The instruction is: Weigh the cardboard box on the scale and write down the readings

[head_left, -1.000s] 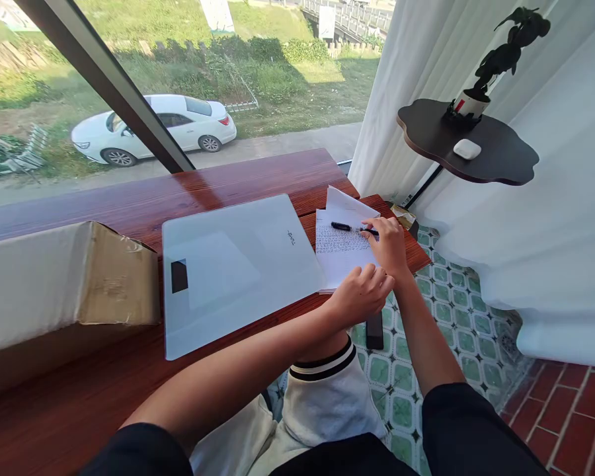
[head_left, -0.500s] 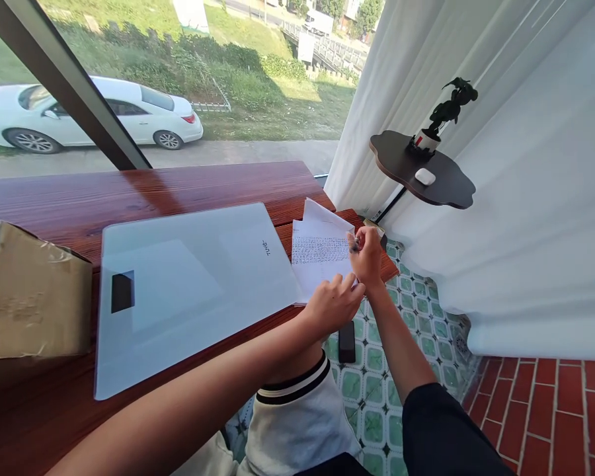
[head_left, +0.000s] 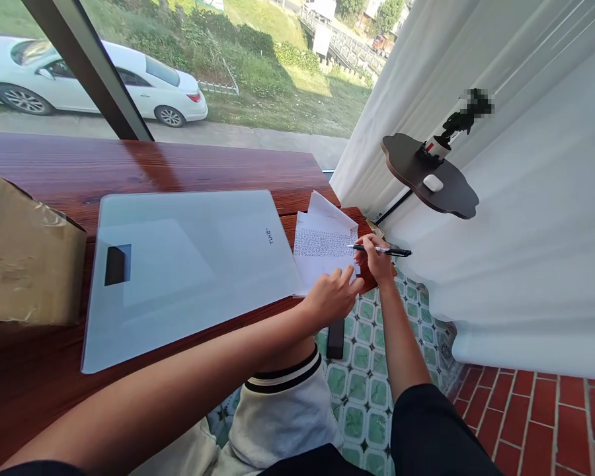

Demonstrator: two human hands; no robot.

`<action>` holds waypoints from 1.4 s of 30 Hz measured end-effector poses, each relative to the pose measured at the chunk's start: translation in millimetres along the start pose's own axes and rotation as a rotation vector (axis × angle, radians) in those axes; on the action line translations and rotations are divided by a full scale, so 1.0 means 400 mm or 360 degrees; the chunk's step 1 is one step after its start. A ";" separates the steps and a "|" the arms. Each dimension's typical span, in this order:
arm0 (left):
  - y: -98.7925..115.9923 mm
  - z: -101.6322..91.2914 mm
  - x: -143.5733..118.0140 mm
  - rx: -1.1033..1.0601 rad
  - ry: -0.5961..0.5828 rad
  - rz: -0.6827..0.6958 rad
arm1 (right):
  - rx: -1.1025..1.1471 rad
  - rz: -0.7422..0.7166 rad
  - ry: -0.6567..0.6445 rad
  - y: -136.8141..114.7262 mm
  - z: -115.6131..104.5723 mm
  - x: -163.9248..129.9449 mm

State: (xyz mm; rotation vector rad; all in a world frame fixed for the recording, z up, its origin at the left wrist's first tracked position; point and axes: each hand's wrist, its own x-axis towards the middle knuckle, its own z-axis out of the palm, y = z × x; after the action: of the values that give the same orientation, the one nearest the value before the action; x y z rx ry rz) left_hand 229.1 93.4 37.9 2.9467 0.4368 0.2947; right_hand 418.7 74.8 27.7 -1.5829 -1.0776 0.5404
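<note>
A black pen (head_left: 396, 252) lies almost level in my right hand (head_left: 377, 263), pinched between the fingers. Its tip points left, over the right part of a handwritten sheet (head_left: 317, 268). Dense rows of writing cover the sheet's upper half, and its lower part is blank. My left hand (head_left: 332, 292) rests at the sheet's lower right with its fingers loosely spread, holding nothing. Behind the written sheet, another white page (head_left: 330, 206) sticks up at an angle.
A pale glossy board (head_left: 188, 277) covers much of the wooden table (head_left: 228, 165). On the left is a cardboard box (head_left: 27, 258). A dark phone (head_left: 336, 339) shows below the table edge. A small side table (head_left: 453, 195) with a plant pot stands by the white curtain (head_left: 525, 264).
My right hand has turned and shifted slightly right, so the pen now shows lengthwise. My left hand stays by the sheet. The whole view has tilted a little.
</note>
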 end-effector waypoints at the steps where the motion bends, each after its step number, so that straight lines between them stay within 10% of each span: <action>1: 0.000 0.001 0.001 0.0012 -0.0007 -0.0004 | -0.0002 0.0012 -0.0060 -0.002 0.000 -0.001; 42: -0.005 0.003 0.004 0.0015 -0.0045 0.0003 | -0.0314 -0.0095 -0.0310 -0.003 0.005 -0.004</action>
State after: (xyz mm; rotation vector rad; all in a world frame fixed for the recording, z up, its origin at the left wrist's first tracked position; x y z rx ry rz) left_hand 230.3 95.4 36.5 2.9569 0.4330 0.2511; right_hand 415.9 74.6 27.9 -1.6877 -1.3555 0.5710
